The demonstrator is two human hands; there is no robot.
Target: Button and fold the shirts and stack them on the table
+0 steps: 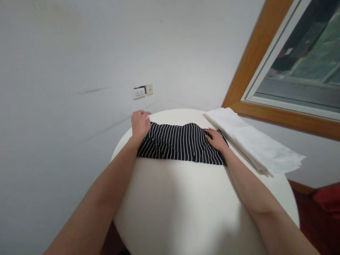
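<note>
A black cloth with white stripes (180, 143) lies stretched sideways across the table, its surface slightly rippled. At its far left corner is my left hand (140, 124), touching or just above the edge, with thumb and index finger apart and the other fingers partly hidden. My right hand (216, 140) rests on the cloth's right end, palm down with fingers spread out flat. Part of that end is covered by the hand and wrist.
The round white table (170, 198) stands against a pale wall. Folded white sheets (252, 141) lie along its right side and overhang the edge. A wall socket (138, 93) is behind the table, and a wood-framed window (247, 53) is at the right.
</note>
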